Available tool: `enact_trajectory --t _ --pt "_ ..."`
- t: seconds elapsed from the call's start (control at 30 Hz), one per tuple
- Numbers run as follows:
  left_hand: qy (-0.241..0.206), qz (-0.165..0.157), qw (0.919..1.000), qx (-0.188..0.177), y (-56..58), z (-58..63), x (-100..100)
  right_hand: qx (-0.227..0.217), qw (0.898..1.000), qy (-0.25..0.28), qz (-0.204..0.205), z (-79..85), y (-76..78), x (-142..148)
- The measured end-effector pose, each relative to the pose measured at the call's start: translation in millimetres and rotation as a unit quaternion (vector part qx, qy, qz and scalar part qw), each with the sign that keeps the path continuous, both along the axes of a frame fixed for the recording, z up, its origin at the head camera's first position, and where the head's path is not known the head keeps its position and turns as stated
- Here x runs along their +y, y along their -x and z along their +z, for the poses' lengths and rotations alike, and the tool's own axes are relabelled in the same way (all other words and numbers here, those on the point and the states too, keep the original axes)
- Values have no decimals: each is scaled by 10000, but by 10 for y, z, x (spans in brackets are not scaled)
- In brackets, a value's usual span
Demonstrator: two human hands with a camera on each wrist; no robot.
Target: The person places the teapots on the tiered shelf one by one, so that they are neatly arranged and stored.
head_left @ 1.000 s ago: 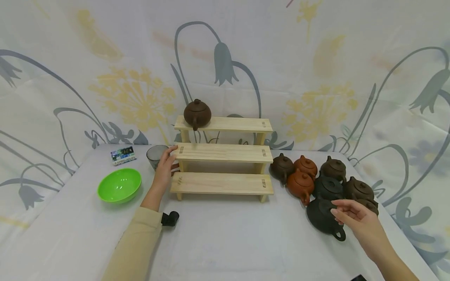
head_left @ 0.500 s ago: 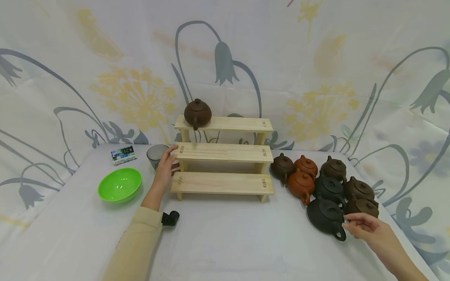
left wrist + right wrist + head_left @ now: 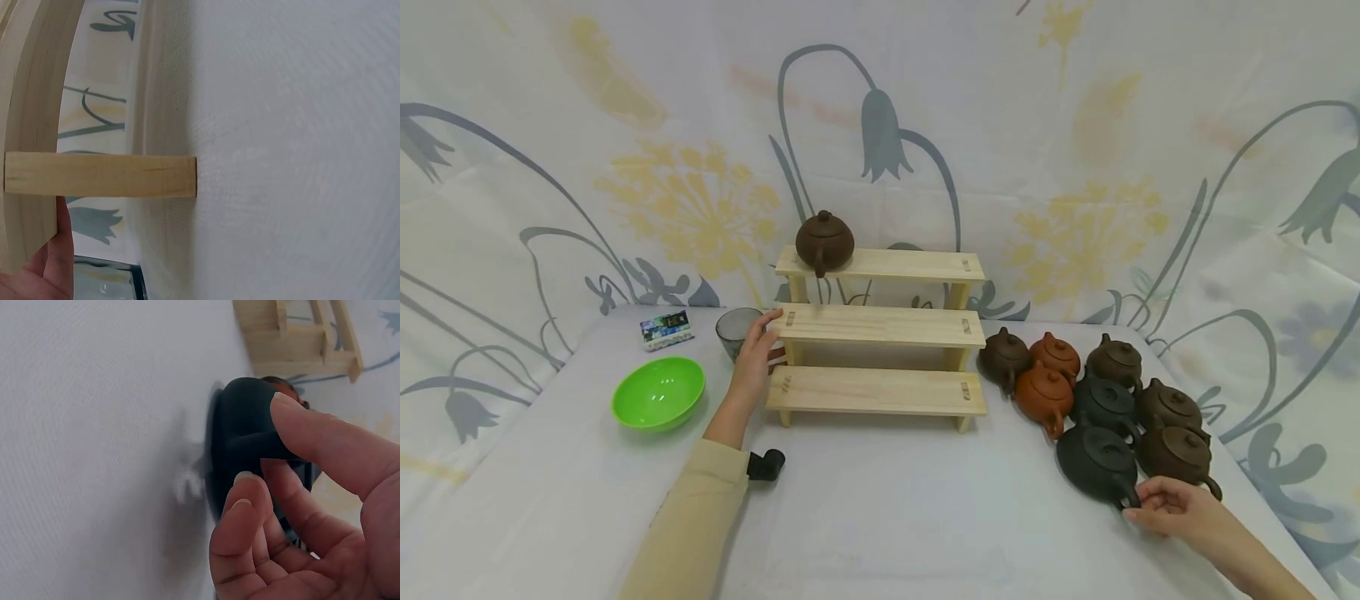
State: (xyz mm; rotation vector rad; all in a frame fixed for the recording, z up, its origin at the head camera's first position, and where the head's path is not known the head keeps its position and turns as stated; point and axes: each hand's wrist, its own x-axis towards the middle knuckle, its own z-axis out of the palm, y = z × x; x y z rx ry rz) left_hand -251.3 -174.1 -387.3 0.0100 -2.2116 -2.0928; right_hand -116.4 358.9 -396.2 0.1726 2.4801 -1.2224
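My left hand (image 3: 751, 367) holds the left end of a three-tier wooden display stand (image 3: 880, 325) at its middle tier. In the left wrist view, its fingers (image 3: 60, 256) show behind the board. At the right, my right hand (image 3: 1183, 515) pinches the handle of a black teapot (image 3: 1092, 460), the nearest of a cluster. The right wrist view shows the thumb (image 3: 312, 428) on the handle with the index finger opposite and the other fingers curled below. On the top tier, at the left, sits a dark brown teapot (image 3: 824, 243).
Behind the black teapot are packed another black teapot (image 3: 1103, 404), two orange-red teapots (image 3: 1043, 393) and several brown ones (image 3: 1174, 454). Left of the stand are a grey glass (image 3: 733, 325), a green bowl (image 3: 658, 396) and a small printed box (image 3: 666, 331).
My right hand has moved down and toward the near side of the black teapot, and its fingers have closed on the handle. My left hand has stayed on the stand.
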Motion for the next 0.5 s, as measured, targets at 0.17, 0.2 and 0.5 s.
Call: enact_trajectory --t 0.17,0.2,0.5 --pt "40 14 10000 -13 -1 4 9 -23 9993 98 362 -31 20 -14" --pt "39 15 10000 -14 -1 5 10 -35 9992 141 368 -36 22 -22" --pt "8 26 10000 -14 2 -2 11 -19 9988 492 -69 -84 -22 -148"
